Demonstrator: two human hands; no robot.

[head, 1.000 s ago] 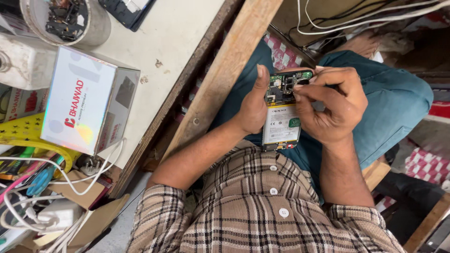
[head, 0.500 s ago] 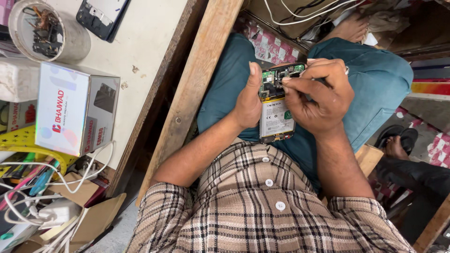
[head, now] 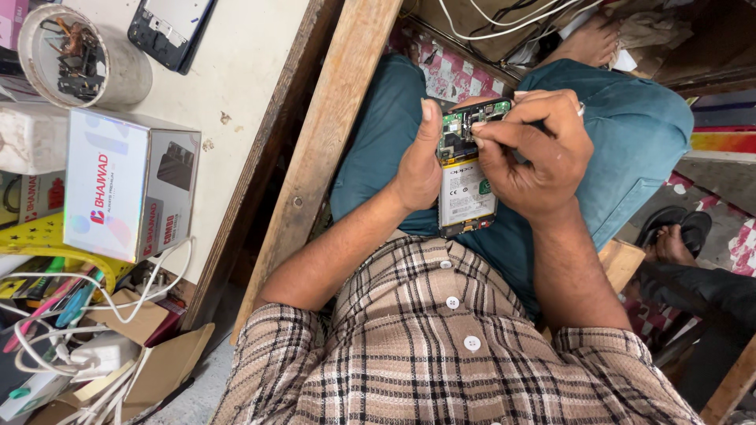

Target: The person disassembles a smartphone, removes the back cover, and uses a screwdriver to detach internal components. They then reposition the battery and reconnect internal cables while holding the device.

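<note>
An opened phone [head: 466, 193], back cover off, shows a white battery and a green circuit board at its top end. It is held above my lap, over teal trousers. My left hand [head: 416, 169] grips the phone's left edge with the thumb pointing up along it. My right hand [head: 539, 153] is closed around a thin dark tool [head: 492, 126], whose tip rests on the circuit board. Most of the tool is hidden inside my fingers.
A wooden beam [head: 331, 134] runs between my lap and a white worktop [head: 236, 86]. On the worktop are a cardboard box [head: 130, 185], a round tub of parts [head: 79, 55] and another phone [head: 169, 27]. White cables [head: 94, 315] lie lower left. Another person's sandalled foot [head: 669, 236] is at the right.
My right hand has closed in over the top of the circuit board. My left hand keeps the same grip on the phone, and the view has shifted slightly.
</note>
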